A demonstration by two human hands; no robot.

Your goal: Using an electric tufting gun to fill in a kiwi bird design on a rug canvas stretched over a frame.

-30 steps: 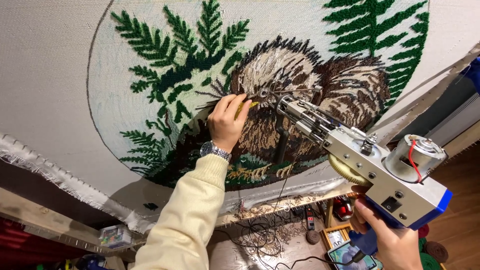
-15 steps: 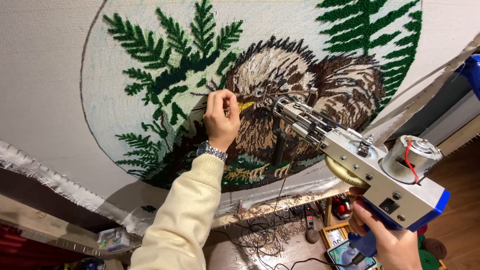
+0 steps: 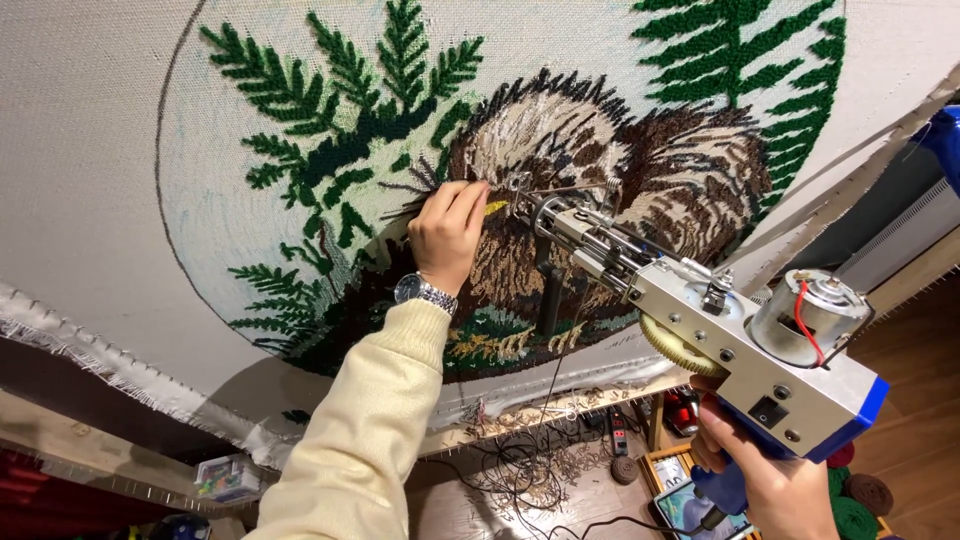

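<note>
Two hands work the tufting gun (image 3: 720, 340): nearest, the right hand (image 3: 770, 485) is wrapped tight around its blue grip, below the motor. Beyond the gun's needle tip, the left hand (image 3: 447, 235) pinches yellow yarn (image 3: 495, 208) against the stretched cloth (image 3: 100, 150), beside the brown tufted bird (image 3: 620, 160); this looks like threading, which calls for steady feeding.

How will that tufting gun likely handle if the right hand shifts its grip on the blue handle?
Probably front-heavy: the tufting gun is a long metal body with a motor on top, reaching well ahead of the right hand. It looks stiff, so it should not flex. Its nose sits by the left hand at the tufted cloth, so a wobble may snag yarn.
</note>
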